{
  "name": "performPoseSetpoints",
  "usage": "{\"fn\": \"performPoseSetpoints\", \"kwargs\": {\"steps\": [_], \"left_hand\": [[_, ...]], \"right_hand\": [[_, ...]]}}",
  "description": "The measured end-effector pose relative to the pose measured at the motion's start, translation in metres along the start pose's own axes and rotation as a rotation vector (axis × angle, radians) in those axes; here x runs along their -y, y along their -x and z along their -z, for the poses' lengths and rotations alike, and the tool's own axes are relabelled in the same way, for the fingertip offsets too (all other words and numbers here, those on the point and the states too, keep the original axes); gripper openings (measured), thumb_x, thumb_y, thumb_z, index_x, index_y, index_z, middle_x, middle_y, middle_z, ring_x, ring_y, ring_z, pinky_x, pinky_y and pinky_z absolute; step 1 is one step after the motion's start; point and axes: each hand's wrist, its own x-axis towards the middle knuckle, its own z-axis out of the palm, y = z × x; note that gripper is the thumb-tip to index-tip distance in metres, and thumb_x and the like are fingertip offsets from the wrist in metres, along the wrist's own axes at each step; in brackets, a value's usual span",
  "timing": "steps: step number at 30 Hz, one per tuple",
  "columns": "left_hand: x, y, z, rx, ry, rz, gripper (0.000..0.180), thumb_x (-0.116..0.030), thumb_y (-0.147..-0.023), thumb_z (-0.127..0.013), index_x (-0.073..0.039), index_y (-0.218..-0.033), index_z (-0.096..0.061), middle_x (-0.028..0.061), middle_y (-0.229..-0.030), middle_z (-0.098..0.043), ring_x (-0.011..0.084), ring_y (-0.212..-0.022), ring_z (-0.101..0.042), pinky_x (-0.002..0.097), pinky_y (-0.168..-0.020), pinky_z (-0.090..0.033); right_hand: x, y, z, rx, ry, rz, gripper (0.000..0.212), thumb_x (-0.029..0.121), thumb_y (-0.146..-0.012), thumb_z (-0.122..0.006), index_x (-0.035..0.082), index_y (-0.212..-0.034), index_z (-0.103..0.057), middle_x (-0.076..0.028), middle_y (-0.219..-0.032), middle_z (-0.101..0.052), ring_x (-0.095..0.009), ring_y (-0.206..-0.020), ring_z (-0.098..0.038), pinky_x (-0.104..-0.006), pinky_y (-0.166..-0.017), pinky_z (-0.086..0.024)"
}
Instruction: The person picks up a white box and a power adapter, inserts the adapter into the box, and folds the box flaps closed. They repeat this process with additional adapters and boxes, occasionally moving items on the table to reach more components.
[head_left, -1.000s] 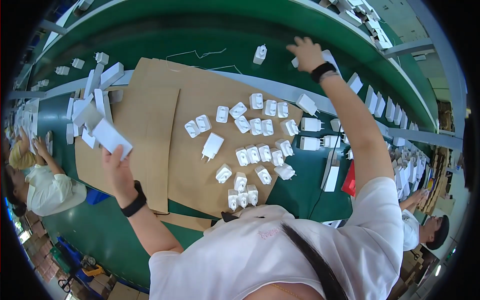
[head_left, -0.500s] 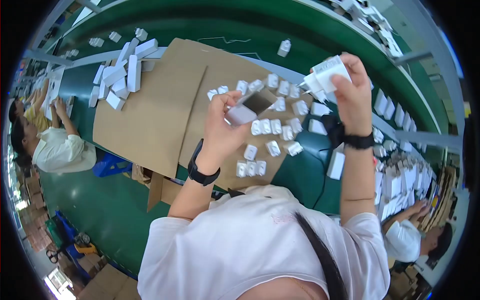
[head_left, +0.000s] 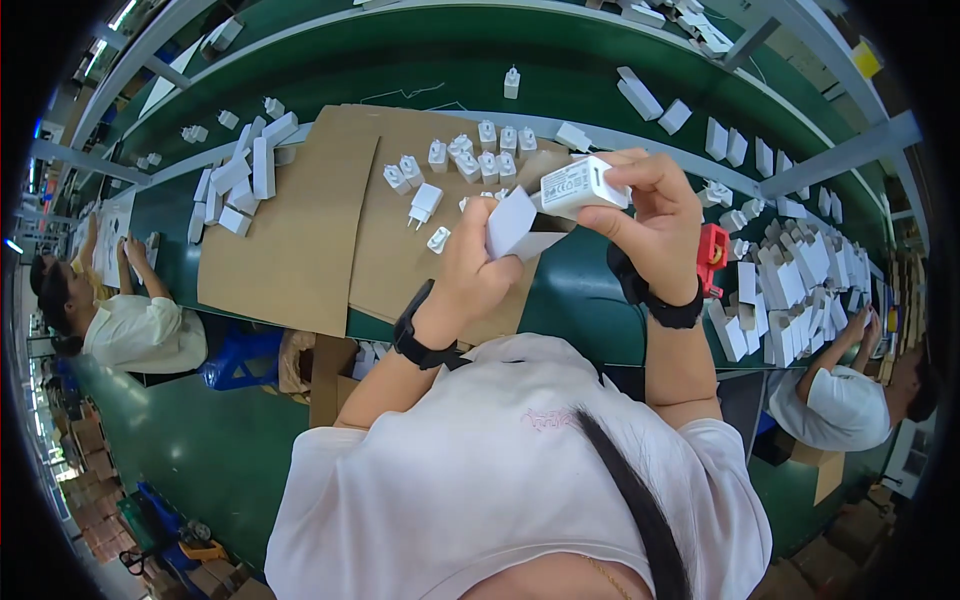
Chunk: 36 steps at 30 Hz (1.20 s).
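My left hand [head_left: 478,265] is closed around a small white box [head_left: 511,222] with an open end. In my right hand [head_left: 655,215], fingers and thumb pinch a white plug charger [head_left: 572,187] by its sides. The charger lies level close to the box's open end; whether the two touch I cannot tell. Below and beyond my hands, several more white chargers stand on a brown cardboard sheet [head_left: 285,230]. One loose charger [head_left: 426,203] lies on the sheet with its pins toward me.
White boxes lie heaped [head_left: 240,180] at the left. To the right are a red tape dispenser [head_left: 712,255] and a large pile of white boxes [head_left: 790,285]. A raised green shelf [head_left: 440,60] runs along the back. One person [head_left: 150,315] sits at far left, another [head_left: 845,395] at far right.
My right hand has brought the charger down and left to the box and turned it on its side. The box has tilted in my left hand. The whole view has shifted.
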Motion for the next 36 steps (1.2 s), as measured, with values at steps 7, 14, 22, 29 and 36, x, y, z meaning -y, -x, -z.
{"fn": "performPoseSetpoints", "kwargs": {"steps": [7, 14, 22, 29, 36], "left_hand": [[0.007, -0.004, -0.012, -0.006, -0.198, -0.09, 0.035, -0.006, -0.062, -0.048, -0.001, -0.096, -0.043, 0.0209, -0.085, -0.052, 0.0376, -0.081, -0.051, 0.0395, -0.071, -0.042], [0.025, -0.028, -0.001, -0.055, 0.34, 0.123, 0.046, -0.003, -0.059, -0.047, 0.0, -0.104, -0.049, 0.0113, -0.089, -0.056, 0.0199, -0.08, -0.054, 0.0293, -0.071, -0.044], [0.113, -0.087, 0.07, -0.082, -0.267, -0.08, 0.059, -0.005, -0.067, -0.055, 0.0, -0.124, -0.04, 0.0169, -0.123, -0.043, 0.0274, -0.112, -0.045, 0.0335, -0.092, -0.038], [0.262, -0.161, 0.333, -0.83, -1.332, 0.458, 0.059, -0.034, -0.067, -0.067, -0.001, -0.113, -0.047, 0.0207, -0.105, -0.055, 0.0403, -0.1, -0.05, 0.0456, -0.082, -0.041], [0.284, -0.151, 0.376, -0.826, -1.269, 0.806, 0.066, -0.033, -0.063, -0.067, -0.004, -0.117, -0.041, 0.02, -0.106, -0.056, 0.0406, -0.099, -0.052, 0.0426, -0.088, -0.04]], "right_hand": [[-0.014, 0.001, -0.011, 0.085, 0.044, 0.051, 0.029, 0.002, -0.068, -0.073, 0.005, -0.09, -0.054, -0.017, -0.105, -0.059, -0.021, -0.097, -0.056, -0.0313, -0.084, -0.043], [-0.047, -0.023, -0.014, 0.151, 0.557, 0.185, 0.035, 0.033, -0.076, -0.066, 0.006, -0.098, -0.062, -0.018, -0.126, -0.047, -0.028, -0.119, -0.037, -0.0391, -0.098, -0.026], [-0.158, -0.061, -0.007, -0.055, -0.049, -0.506, 0.075, 0.002, -0.066, -0.07, 0.008, -0.131, -0.034, -0.01, -0.115, -0.05, -0.015, -0.088, -0.057, -0.0255, -0.074, -0.047], [-0.372, -0.129, 0.172, -0.329, 0.486, -1.036, 0.067, 0.021, -0.07, -0.072, 0.004, -0.126, -0.039, -0.015, -0.096, -0.059, -0.019, -0.073, -0.06, -0.028, -0.063, -0.049], [-0.37, -0.223, 0.023, 0.169, 0.986, -0.691, 0.059, 0.045, -0.072, -0.065, 0.002, -0.11, -0.054, -0.017, -0.1, -0.059, -0.029, -0.088, -0.057, -0.0343, -0.076, -0.045]]}}
